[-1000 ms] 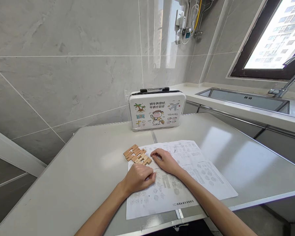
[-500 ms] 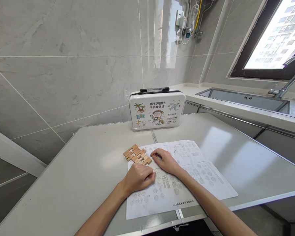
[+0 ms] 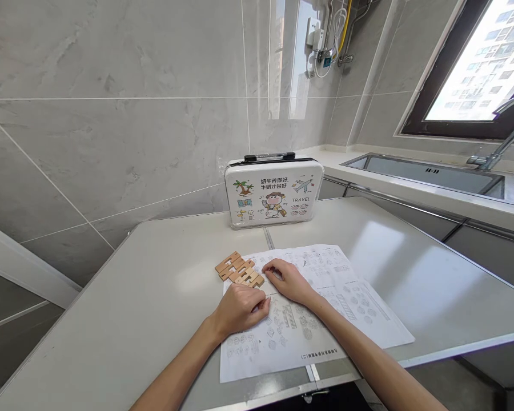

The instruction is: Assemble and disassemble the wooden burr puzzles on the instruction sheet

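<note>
My left hand [image 3: 243, 308] rests on the printed sheet [image 3: 325, 337], its fingers curled into a loose fist with nothing visible in them. Just beyond its knuckles lies a group of flat wooden pieces [image 3: 239, 269] with cut-out slots, set against one another on the sheet's far left corner and the table. To the right of these pieces, my right hand [image 3: 289, 279] lies palm down on the paper. Its fingers are slightly bent, the thumb stands apart, and it holds nothing that I can see. Small line drawings and text cover the sheet.
A white carry case [image 3: 274, 194] with cartoon prints and a black handle stands upright at the back of the pale folding table [image 3: 154, 308]. Behind it rises a tiled wall. A sink [image 3: 428, 174] with a tap [image 3: 503, 137] is at the right, below a window.
</note>
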